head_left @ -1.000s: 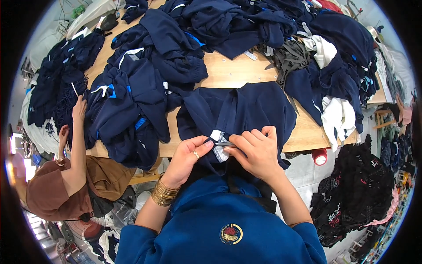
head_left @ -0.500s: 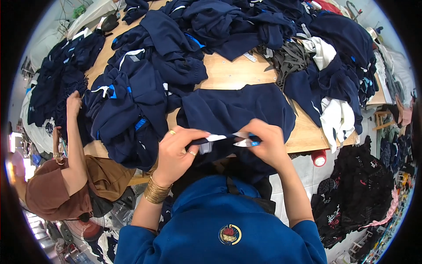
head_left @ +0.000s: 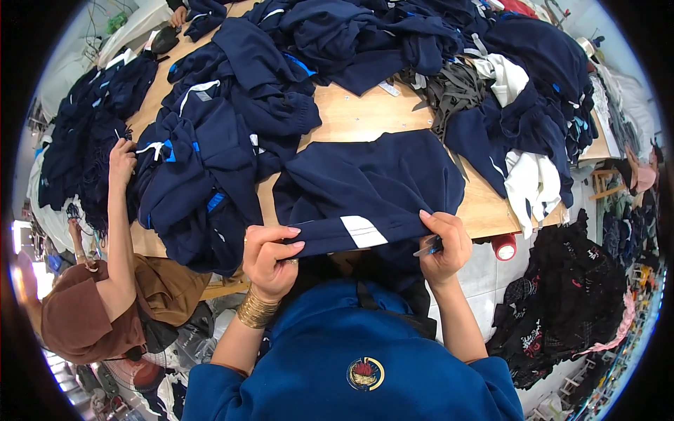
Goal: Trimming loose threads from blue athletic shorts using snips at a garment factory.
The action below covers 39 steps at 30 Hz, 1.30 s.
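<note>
A navy blue garment (head_left: 365, 172) lies across the table's near edge, its hem band stretched between my two hands. My left hand (head_left: 270, 259) pinches the left end of the band. My right hand (head_left: 447, 247) grips the right end between thumb and fingers. Tucked in that same hand are small thread snips (head_left: 430, 248), mostly hidden by the fingers. A white label (head_left: 364, 231) lies flat on the band between the hands. The garment's lower part hangs over the edge toward my lap.
Navy garment piles (head_left: 203, 161) cover the wooden table (head_left: 361, 116) left and far. Dark straps (head_left: 453, 95) and white cloth (head_left: 530, 182) lie right. A co-worker's arm (head_left: 121, 217) reaches in at left; another hand (head_left: 179, 15) shows far left. Black fabric (head_left: 554, 309) is heaped lower right.
My hands have moved apart and the band is now pulled straight. The white label, earlier folded at the fingers, faces up. My right hand has turned, with the snips tucked in.
</note>
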Motion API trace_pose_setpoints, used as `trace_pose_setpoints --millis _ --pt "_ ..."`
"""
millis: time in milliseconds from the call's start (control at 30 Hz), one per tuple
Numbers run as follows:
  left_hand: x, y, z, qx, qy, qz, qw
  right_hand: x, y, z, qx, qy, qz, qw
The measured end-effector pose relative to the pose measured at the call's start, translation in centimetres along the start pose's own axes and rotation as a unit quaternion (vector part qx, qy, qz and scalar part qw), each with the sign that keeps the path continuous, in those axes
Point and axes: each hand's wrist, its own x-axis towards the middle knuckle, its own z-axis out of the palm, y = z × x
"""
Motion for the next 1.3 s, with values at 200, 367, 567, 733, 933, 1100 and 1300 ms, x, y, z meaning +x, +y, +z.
trace_pose_setpoints --millis 200,367,567,733,933,1100,1300 --pt "0.9 -1.7 -3.2 0.047 0.05 -0.097 0.993 -0.7 2.2 -1.2 -0.065 0.027 0.066 0.995" --pt "-0.1 -6.3 -6.5 -0.069 -0.047 -0.313 0.946 -2.7 2.6 -2.4 0.025 -0.305 0.155 0.939" --pt "2.4 -3.6 -6.8 -0.002 -0.329 -0.25 0.911 -0.1 6.5 -4.8 0.128 -0.303 0.339 0.881" --pt "4.6 -7.2 2.4 0.054 -0.183 -0.222 0.956 0.2 10.8 -1.1 -0.098 -0.243 0.302 0.917" --pt "10.5 -8.1 1.9 0.114 -0.242 -0.215 0.939 5.2 12.7 -5.3 0.057 -0.092 0.311 0.944" --pt "18.4 -4.7 -3.9 0.032 0.089 -0.108 0.99 12.1 9.9 -14.0 0.224 0.242 0.317 0.889" --pt "11.6 -3.5 -6.3 0.135 -0.093 -0.009 0.986 4.1 8.2 -18.0 -0.012 0.03 0.334 0.942"
